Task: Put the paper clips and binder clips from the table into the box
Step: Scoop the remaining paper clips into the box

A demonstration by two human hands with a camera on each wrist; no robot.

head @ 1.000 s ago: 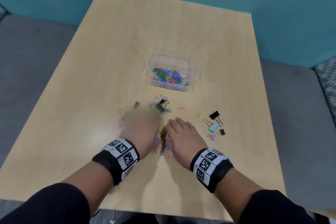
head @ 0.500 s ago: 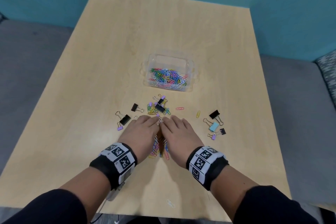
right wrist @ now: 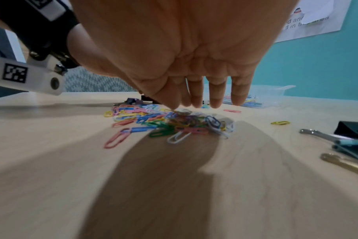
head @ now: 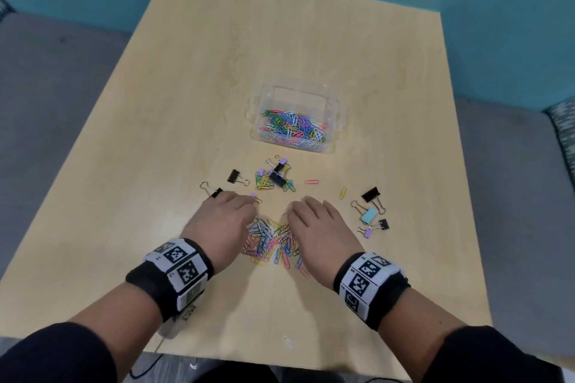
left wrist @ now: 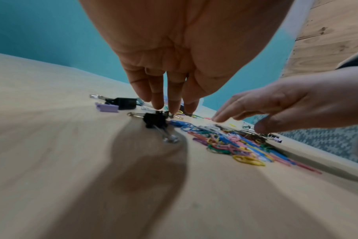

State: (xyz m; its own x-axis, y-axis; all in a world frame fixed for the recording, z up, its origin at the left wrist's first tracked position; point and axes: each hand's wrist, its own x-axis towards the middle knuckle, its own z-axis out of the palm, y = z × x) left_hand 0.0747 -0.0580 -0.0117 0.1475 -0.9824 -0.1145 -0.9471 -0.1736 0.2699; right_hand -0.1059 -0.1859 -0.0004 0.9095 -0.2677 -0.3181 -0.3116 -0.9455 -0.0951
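Observation:
A heap of coloured paper clips (head: 270, 241) lies on the wooden table (head: 186, 102) between my two hands. My left hand (head: 238, 207) stands left of the heap, its straight fingers (left wrist: 172, 103) pointing down beside a black binder clip (left wrist: 154, 120). To the heap's right, my right hand (head: 306, 211) holds its fingers (right wrist: 215, 97) straight over the heap's far edge. Neither hand holds anything. The clear plastic box (head: 331, 109), partly filled with paper clips, sits beyond the hands. More binder clips and paper clips (head: 275, 179) lie just in front of it.
A black, a light blue and smaller binder clips (head: 370, 211) lie to the right of my right hand. Another black binder clip (head: 234, 176) lies left of the middle cluster. Single paper clips (head: 311, 181) are scattered, and one white clip (head: 287, 341) lies near the table's front edge.
My hands, whose fingertips met over the heap half a second ago, have drawn apart sideways and uncovered the paper clips. One second ago the left hand was blurred in motion.

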